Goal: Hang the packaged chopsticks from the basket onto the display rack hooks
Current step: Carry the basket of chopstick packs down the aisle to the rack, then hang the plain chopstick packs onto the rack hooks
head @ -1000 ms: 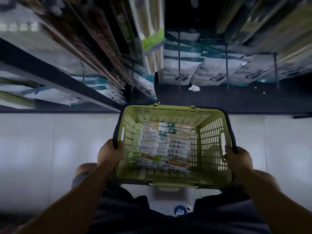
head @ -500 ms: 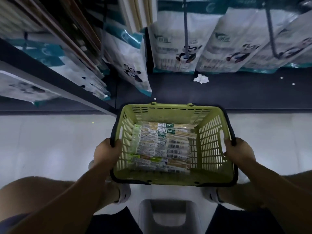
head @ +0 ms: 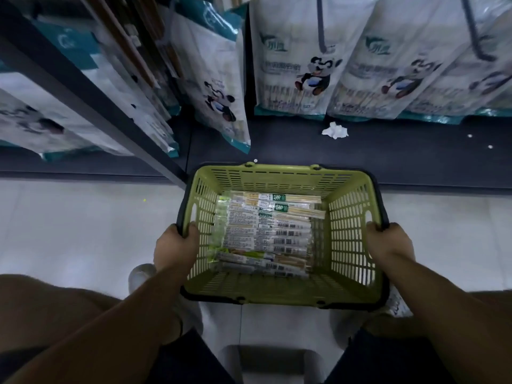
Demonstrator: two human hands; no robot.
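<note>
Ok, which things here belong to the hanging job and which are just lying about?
Job: green basket, packaged chopsticks in it, left hand and right hand gripping its sides, rack hook above.
Lying about: crumpled white paper, panda-print bags, grey stool.

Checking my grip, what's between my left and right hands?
Head view: the green basket, gripped at both sides, with packaged chopsticks lying in it.

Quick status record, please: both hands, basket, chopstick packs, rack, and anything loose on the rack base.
left hand: grips the left rim of the basket
right hand: grips the basket's right rim
basket: green, in front of the rack
chopstick packs: lying flat in the basket, none in hand
hooks: carry panda-print bags
loose: crumpled white paper on the dark base shelf
</note>
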